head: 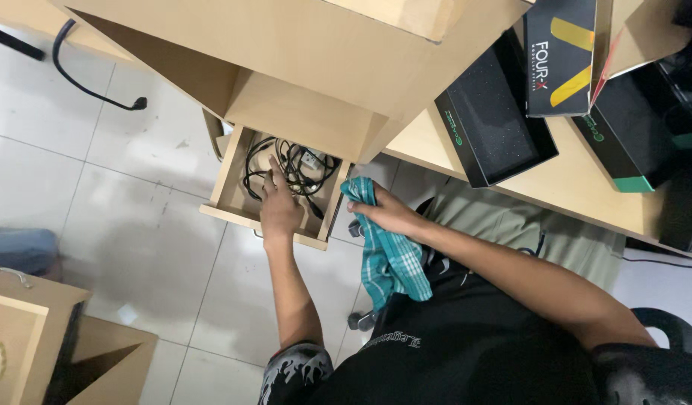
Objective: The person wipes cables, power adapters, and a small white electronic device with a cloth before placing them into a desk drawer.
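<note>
1. Far left of the frame: glossy white floor tiles [136, 247], a black cord with a plug [91, 86] lying loose in the upper left, and the corner of a pale wooden box [31, 337] in the lower left. Nothing there is being touched.

2. Centre left: a small open drawer [233, 199] of light laminated wood, hanging under the worktop [586, 191]. Inside is a tangle of thin black cables [290, 169] with a small greyish adapter-looking piece mixed in.

3. The left hand [278, 206] is reaching into that drawer, fingers spread and resting on the cables. Looks like rummaging or sorting; it isn't clamped on anything that I can make out.

4. Just right of the drawer, the right hand [387, 214] is closed around a teal checked cloth [387, 255], soft woven stuff that hangs down in folds toward the lap.

5. My guess is the fiddly part here is teasing one cable out without dragging the whole knot along.

6. Upper right: flat black boxes [496, 120] with matte, speckled insides sit on the worktop, plus a black lid with yellow stripes [560, 56].
</note>
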